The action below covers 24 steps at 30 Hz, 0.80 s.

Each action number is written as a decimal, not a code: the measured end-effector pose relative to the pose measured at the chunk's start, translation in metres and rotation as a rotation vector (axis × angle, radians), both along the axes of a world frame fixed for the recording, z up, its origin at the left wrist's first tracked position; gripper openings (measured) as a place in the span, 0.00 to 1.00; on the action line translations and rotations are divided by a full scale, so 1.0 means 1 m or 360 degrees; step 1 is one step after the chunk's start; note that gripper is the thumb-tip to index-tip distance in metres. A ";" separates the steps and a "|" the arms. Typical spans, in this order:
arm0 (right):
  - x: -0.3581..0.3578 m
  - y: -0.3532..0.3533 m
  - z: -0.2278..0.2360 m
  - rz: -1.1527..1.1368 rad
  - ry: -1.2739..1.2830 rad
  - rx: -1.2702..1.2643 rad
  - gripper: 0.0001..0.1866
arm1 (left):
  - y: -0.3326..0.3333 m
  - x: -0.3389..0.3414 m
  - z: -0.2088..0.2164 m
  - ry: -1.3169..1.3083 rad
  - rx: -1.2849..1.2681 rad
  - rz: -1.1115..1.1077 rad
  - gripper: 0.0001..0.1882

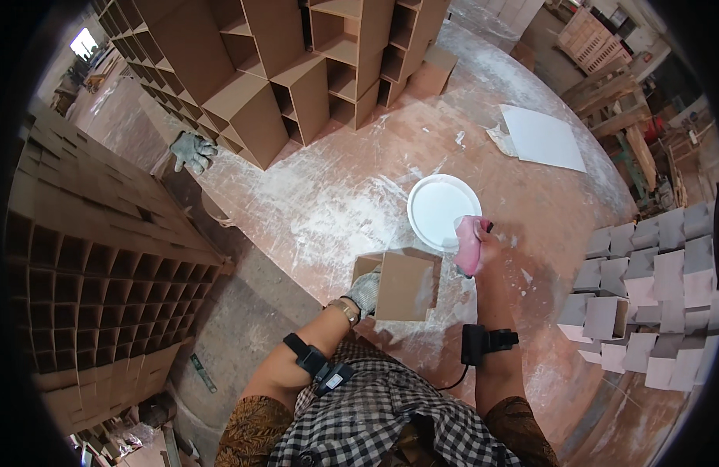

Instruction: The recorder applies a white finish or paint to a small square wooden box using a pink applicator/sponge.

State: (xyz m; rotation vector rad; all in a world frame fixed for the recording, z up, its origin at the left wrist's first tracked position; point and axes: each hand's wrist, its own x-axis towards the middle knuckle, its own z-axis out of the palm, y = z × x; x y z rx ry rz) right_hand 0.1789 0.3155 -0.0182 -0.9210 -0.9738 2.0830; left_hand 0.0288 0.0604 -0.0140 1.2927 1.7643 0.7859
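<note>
Holding cardboard box (402, 289) (likely light, stiff, crushable; best taken by walls) in left grip (365, 293), pink pad (469, 247) in right grip (490, 243).

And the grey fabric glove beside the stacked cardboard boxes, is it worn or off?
Off: the glove lies by itself, with no arm extending from it.

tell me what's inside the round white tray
A pale, smooth-looking surface shows inside the round white tray; whether that's liquid or bare bottom, I can't tell. The pink object in the right hand covers its lower-right part.
</note>
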 end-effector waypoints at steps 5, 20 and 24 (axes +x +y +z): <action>-0.014 -0.048 0.059 0.0051 -0.1520 0.1407 0.11 | 0.000 -0.002 0.008 0.0166 -0.0094 -0.0111 0.22; 0.034 -0.143 0.103 0.0557 -0.0445 0.2088 0.15 | 0.000 -0.002 -0.020 0.0145 0.0060 -0.0062 0.23; 0.011 -0.149 0.108 0.0439 -0.0745 0.2313 0.21 | 0.002 -0.001 -0.018 0.0142 0.0053 -0.0079 0.23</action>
